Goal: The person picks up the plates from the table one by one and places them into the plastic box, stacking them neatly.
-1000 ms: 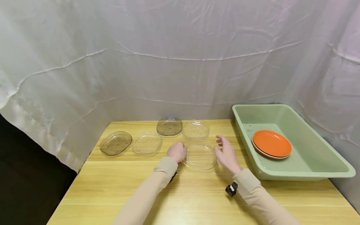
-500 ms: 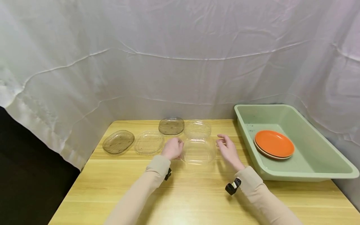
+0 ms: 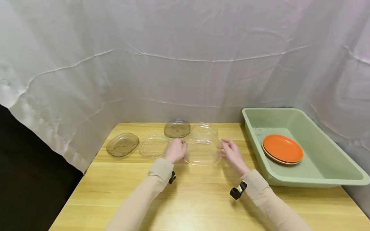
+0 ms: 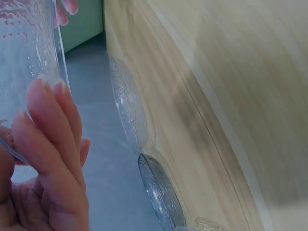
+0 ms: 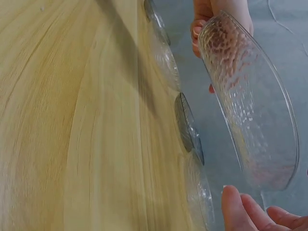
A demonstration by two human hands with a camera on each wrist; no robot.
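A clear textured plastic plate (image 3: pixel 202 153) is held up off the wooden table. My left hand (image 3: pixel 175 150) pinches its left edge; the left wrist view shows bent fingers (image 4: pixel 53 125) along the rim, with the thumb partly cut off. My right hand (image 3: pixel 233 156) is at the plate's right edge with loosely bent fingers. In the right wrist view its fingertips (image 5: pixel 231 197) lie just below the plate (image 5: pixel 255 106), and contact is hard to tell. Behind it lie another clear plate (image 3: pixel 204 127) and a grey see-through plate (image 3: pixel 177 129).
To the left, a brownish see-through plate (image 3: pixel 122 145) and a clear plate (image 3: pixel 153 146) lie on the table (image 3: pixel 202 199). A green basin (image 3: pixel 332 181) on the right holds stacked plates, an orange plate (image 3: pixel 282 148) on top. A pale curtain (image 3: pixel 185 80) hangs behind.
The clear plate has come up from the table, its left edge in my left hand. My right hand stays near the right edge, its fingers now closer to it.
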